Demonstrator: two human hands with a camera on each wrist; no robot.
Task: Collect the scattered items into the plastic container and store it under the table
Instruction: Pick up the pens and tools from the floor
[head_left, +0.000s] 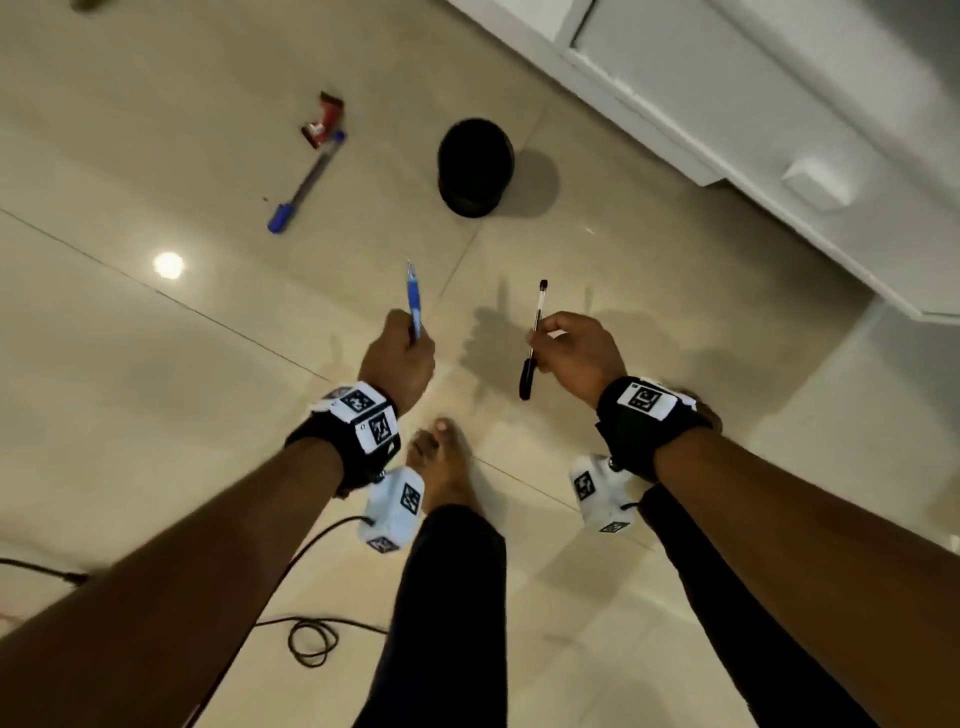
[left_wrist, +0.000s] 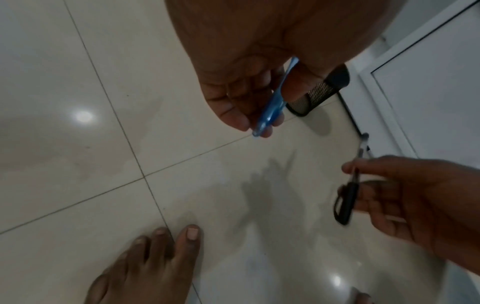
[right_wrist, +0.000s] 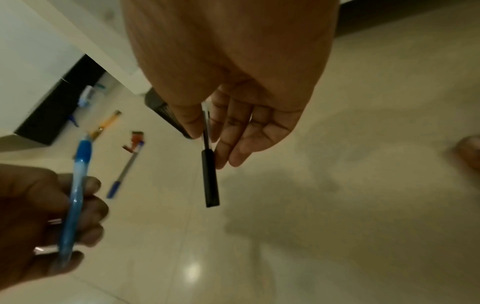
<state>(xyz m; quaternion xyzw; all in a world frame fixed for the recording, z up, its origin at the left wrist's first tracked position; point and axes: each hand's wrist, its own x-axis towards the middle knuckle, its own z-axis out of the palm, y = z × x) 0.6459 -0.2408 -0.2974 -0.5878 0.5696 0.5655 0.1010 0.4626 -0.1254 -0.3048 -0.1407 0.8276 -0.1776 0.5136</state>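
Note:
My left hand (head_left: 400, 348) grips a translucent blue pen (head_left: 414, 301), tip pointing away from me; the same blue pen (left_wrist: 272, 102) runs through my curled fingers in the left wrist view. My right hand (head_left: 566, 348) pinches a clear pen with a black cap (head_left: 534, 338) between thumb and fingers, and that black-capped pen (right_wrist: 209, 164) hangs cap down. A black mesh cup (head_left: 475, 166) stands on the floor ahead of both hands. Further left lie a blue-capped pen (head_left: 306, 182) and a red wrapper (head_left: 324, 120).
White cabinet doors (head_left: 779, 104) run along the right. An orange pen (right_wrist: 106, 123) and a black box (right_wrist: 57, 107) lie near the cabinet. My bare foot (head_left: 441, 462) stands below the hands. A black cable (head_left: 311, 639) coils on the tiled floor at lower left.

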